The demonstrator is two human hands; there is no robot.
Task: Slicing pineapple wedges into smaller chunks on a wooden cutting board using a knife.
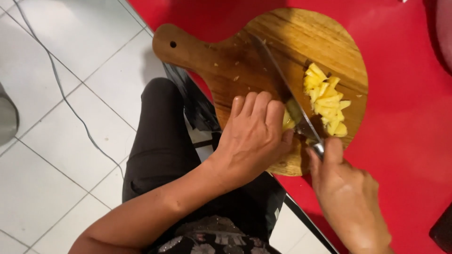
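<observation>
Left hand (254,134) is clamping a yellow fruit piece (288,120) on the wooden board (282,42). Right hand (346,193) is gripping the knife (282,89), blade resting beside cut chunks (327,106).

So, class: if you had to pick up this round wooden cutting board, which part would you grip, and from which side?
Probably the stub handle of the cutting board. It sticks out past the red table edge over the floor, bare, so come from that side; the knife, pineapple pieces and both hands crowd the round part.

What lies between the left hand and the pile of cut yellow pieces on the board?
In the head view, the knife blade runs between the left hand and the pile, cutting the yellow piece under the fingers.
</observation>
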